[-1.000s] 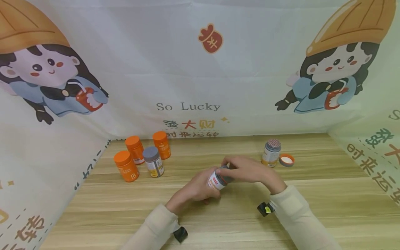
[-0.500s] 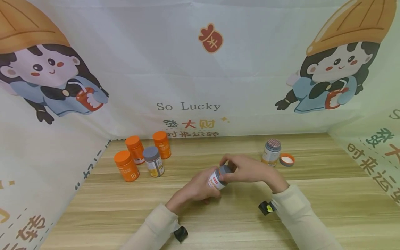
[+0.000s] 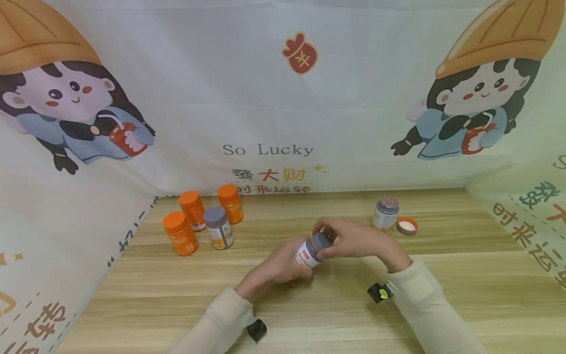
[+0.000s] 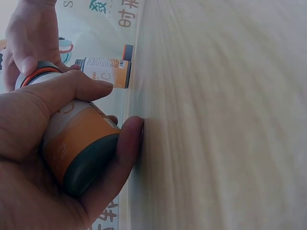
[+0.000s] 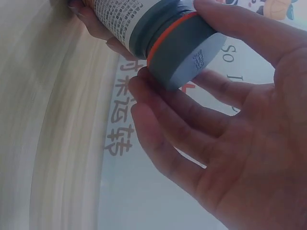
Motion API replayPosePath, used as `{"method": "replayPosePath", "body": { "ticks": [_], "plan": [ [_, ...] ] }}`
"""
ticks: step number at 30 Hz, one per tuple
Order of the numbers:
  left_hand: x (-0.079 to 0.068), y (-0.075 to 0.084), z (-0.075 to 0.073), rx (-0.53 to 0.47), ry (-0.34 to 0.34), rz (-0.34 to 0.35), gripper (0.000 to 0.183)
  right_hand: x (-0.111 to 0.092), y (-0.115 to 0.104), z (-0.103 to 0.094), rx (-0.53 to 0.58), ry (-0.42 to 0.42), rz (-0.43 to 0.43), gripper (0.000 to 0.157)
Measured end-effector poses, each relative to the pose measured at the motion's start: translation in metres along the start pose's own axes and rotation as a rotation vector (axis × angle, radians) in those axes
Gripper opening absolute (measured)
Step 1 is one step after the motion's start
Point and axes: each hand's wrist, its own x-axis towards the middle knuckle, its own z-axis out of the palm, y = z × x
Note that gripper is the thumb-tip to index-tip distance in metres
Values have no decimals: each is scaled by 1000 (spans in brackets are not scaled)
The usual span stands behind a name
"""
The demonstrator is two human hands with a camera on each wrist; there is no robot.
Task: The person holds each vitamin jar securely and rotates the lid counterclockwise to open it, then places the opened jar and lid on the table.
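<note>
Tabletop [image 3: 336, 314], left grip [image 3: 283, 263] round bottle [image 3: 306, 255], right grip [image 3: 351, 239] on cap [image 3: 322, 241]

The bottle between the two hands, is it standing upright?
No, the bottle is tilted, gripped by the left hand while the right hand holds its grey cap.

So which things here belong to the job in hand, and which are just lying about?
In the job:
tilted bottle, gripped by the left hand
its grey lid, held by the right hand

Apparently just lying about:
lidless bottle and upturned lid beside it, though possibly linked to the same work
upright grey-lidded bottle
three orange bottles
printed backdrop
</note>
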Motion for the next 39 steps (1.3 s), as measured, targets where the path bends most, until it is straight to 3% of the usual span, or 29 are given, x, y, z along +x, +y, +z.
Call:
{"method": "replayPosePath", "body": {
  "ticks": [12, 17, 24, 30, 36, 39],
  "plan": [
    [-1, 0, -1, -13, -24, -6, 55, 3, 3, 5, 62, -24, 94, 36],
    [-1, 0, 0, -17, -19, -12, 46, 2, 5, 4, 50, -33, 35, 33],
    [0, 2, 0, -25, -9, -5, 49, 1, 3, 2, 17, -17, -43, 43],
    [-1, 1, -1, -27, -10, -3, 50, 2, 2, 4, 12, -27, 16, 42],
    [-1, 0, -1, -43, -17, -2, 61, 4, 1, 8, 123, -72, 143, 40],
    [0, 0, 0, -37, -18, -3, 55, 5, 2, 9, 127, -72, 130, 36]
  ]
}}
